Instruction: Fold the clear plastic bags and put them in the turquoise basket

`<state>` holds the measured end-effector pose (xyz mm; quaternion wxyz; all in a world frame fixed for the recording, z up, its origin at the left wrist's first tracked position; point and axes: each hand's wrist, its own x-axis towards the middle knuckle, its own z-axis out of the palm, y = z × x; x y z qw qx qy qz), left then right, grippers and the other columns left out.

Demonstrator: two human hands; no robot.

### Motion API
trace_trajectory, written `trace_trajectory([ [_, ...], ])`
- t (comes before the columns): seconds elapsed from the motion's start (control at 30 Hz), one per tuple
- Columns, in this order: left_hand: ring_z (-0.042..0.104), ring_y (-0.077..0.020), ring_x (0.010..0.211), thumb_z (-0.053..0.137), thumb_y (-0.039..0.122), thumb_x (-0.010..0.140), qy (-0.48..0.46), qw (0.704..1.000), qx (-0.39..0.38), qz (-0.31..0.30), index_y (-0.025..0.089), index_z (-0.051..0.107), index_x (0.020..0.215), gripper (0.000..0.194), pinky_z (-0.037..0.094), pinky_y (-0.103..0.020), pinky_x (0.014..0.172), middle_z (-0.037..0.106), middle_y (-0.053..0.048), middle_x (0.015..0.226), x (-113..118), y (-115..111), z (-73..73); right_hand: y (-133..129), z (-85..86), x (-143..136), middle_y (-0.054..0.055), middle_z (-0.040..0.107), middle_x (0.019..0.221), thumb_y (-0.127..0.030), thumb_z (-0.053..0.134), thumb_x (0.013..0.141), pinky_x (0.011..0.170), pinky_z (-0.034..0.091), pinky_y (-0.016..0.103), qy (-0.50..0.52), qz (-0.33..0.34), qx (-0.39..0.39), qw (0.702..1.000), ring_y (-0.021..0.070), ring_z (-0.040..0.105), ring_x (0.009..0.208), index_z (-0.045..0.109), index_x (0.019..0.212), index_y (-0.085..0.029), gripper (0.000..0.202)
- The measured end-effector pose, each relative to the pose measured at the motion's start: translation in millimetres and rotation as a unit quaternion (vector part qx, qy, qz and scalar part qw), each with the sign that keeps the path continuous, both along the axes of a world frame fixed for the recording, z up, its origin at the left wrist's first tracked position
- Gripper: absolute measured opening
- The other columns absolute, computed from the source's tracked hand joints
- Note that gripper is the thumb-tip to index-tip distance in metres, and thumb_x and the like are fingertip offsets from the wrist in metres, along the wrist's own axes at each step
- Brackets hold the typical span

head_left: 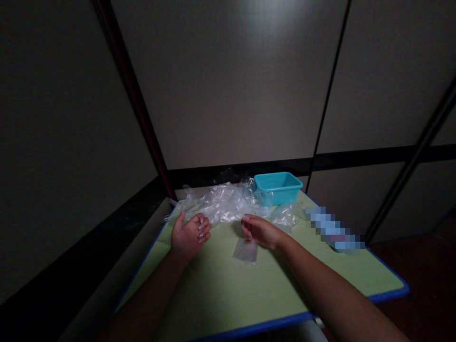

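My left hand (188,236) is turned palm up over the left part of the table, its fingers loosely curled, its thumb apart and nothing in it. Opposite it, my right hand (259,231) is loosely bent, with no object visible between its fingers. A small clear plastic bag (245,251) lies flat just below the right fingers; whether they touch it is unclear. Behind both hands spreads a heap of crumpled clear plastic bags (226,202).
A turquoise basket (281,194) stands at the table's back right, beside the plastic. A blurred-out light blue item (335,230) lies on the right. The green table (213,294) has a blue edge. Panelled cupboards or walls rise behind it.
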<state>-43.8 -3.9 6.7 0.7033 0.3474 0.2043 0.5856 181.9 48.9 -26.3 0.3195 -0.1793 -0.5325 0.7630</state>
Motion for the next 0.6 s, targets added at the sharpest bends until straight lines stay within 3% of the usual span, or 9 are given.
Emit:
trace_trajectory([
  [0.13,0.037,-0.0109,0.047,0.028,0.051,0.084,0.045,0.999,-0.003,0.013,0.016,0.049,0.068,0.044,0.033,-0.023,0.040,0.037,0.001,0.061,2,1,0.3,2,1.0,3,-0.005,0.045,0.052,-0.038,0.060,0.073,0.047,0.031,0.021,-0.011,0.000,0.002,1.000,0.0085,0.040,0.046,0.045,0.072,-0.018,0.025],
  [0.23,0.036,-0.0118,0.048,0.032,0.052,0.082,0.194,0.978,0.027,0.079,0.018,0.047,0.066,0.040,0.032,-0.023,0.041,0.037,0.002,0.061,4,5,-3.9,4,-1.3,3,-0.005,0.046,0.052,-0.038,0.059,0.073,0.047,0.033,0.022,-0.003,-0.010,0.006,1.000,0.0093,0.041,0.046,0.044,0.073,-0.019,0.024],
  [0.33,0.040,-0.0141,0.056,0.046,0.047,0.077,0.364,0.911,0.088,0.174,0.019,0.050,0.062,0.032,0.036,-0.025,0.049,0.042,0.000,0.062,11,7,-10.6,7,-2.8,2,-0.006,0.045,0.051,-0.037,0.060,0.071,0.047,0.033,0.022,-0.024,-0.004,0.014,1.000,0.0092,0.041,0.044,0.044,0.073,-0.019,0.024],
  [0.4,0.044,-0.0171,0.070,0.057,0.037,0.071,0.455,0.855,0.155,0.195,0.019,0.055,0.062,0.021,0.040,-0.029,0.064,0.048,-0.001,0.069,18,6,-14.8,8,-0.6,3,-0.006,0.044,0.050,-0.038,0.058,0.071,0.045,0.032,0.021,-0.032,-0.021,0.034,0.999,0.0088,0.040,0.043,0.044,0.073,-0.019,0.023],
  [0.5,0.043,-0.0229,0.094,0.058,0.031,0.072,0.597,0.723,0.293,0.188,0.022,0.063,0.077,0.011,0.034,-0.038,0.087,0.054,-0.004,0.089,29,1,-20.5,9,6.5,8,-0.006,0.042,0.050,-0.039,0.052,0.074,0.043,0.028,0.021,-0.097,-0.076,0.098,0.988,0.0085,0.037,0.041,0.045,0.072,-0.019,0.021],
  [0.53,0.041,-0.0243,0.099,0.056,0.031,0.075,0.627,0.683,0.326,0.182,0.024,0.064,0.085,0.015,0.032,-0.040,0.091,0.054,-0.005,0.096,32,0,-22.5,10,9.0,11,-0.006,0.042,0.050,-0.037,0.050,0.074,0.044,0.028,0.021,-0.142,-0.102,0.135,0.975,0.0085,0.036,0.042,0.046,0.071,-0.018,0.020],
  [0.6,0.038,-0.0265,0.107,0.056,0.033,0.075,0.655,0.647,0.354,0.163,0.028,0.064,0.097,0.023,0.029,-0.043,0.094,0.051,-0.006,0.108,37,-1,-27.1,11,13.2,16,-0.003,0.045,0.054,-0.033,0.050,0.075,0.048,0.029,0.022,-0.251,-0.163,0.236,0.925,0.0092,0.039,0.048,0.048,0.068,-0.017,0.018],
])
